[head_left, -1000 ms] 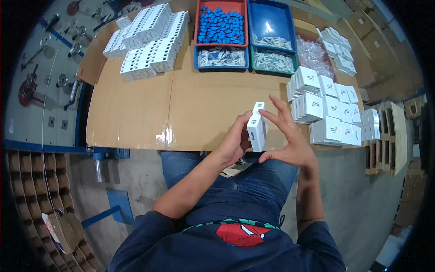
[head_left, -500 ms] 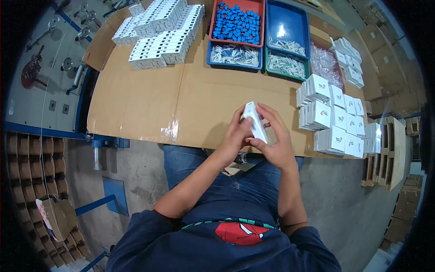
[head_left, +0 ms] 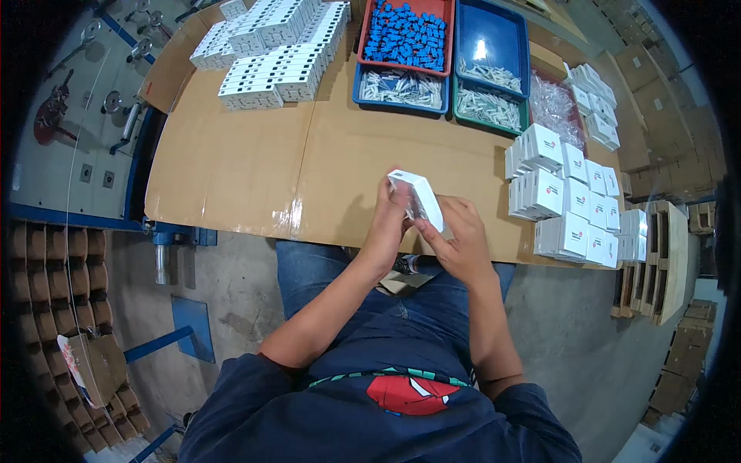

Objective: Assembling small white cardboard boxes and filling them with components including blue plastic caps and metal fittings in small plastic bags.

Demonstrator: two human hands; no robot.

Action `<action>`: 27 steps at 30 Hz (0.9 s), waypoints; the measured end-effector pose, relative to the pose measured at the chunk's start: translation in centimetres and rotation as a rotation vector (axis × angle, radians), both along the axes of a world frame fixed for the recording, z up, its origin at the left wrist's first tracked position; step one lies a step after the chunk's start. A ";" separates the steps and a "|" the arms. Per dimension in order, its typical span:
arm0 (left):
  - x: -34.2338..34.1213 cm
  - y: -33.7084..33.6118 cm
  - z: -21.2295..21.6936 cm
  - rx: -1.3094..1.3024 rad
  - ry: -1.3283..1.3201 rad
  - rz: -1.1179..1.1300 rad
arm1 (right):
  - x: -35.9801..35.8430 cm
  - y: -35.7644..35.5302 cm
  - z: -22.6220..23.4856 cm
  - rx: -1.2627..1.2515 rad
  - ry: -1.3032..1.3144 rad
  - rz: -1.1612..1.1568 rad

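Note:
Over the near edge of the table, both hands hold a small white box-shaped piece (head_left: 429, 202), tilted. My left hand (head_left: 385, 228) grips its left side, where a greyish, hollow-looking face shows partly behind the fingers. On the right side, my right hand (head_left: 463, 241) has its thumb at the lower edge and its fingers behind. What lies inside the piece is too small to make out.
Cardboard covers the table (head_left: 231, 170). White pieces with dark marks are stacked at far left (head_left: 278, 77). A red tray (head_left: 450, 31) holds blue parts; blue (head_left: 447, 92) and green trays (head_left: 528, 116) hold small whitish parts. White boxes (head_left: 573, 231) stand right, near clear plastic bags (head_left: 553, 108).
The white piece has turned in my hands, so its broad side and hollow-looking face now show. My left hand has shifted slightly left; my right fingers have folded lower behind the piece.

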State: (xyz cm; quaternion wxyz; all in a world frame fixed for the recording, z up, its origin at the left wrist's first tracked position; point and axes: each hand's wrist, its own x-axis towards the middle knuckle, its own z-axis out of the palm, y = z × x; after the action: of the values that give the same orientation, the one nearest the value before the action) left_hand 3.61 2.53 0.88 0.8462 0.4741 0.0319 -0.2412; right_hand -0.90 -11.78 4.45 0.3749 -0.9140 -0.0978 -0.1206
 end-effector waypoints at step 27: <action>-2.1 0.2 2.3 -0.210 0.226 -0.004 | 1.5 2.6 -1.7 0.344 -0.132 0.081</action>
State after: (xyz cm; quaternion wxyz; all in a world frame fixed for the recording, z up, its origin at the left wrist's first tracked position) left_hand 1.51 2.75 3.20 0.8816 0.3531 0.1006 -0.2967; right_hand 0.58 -9.18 2.79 0.5229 -0.8219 -0.1367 -0.1799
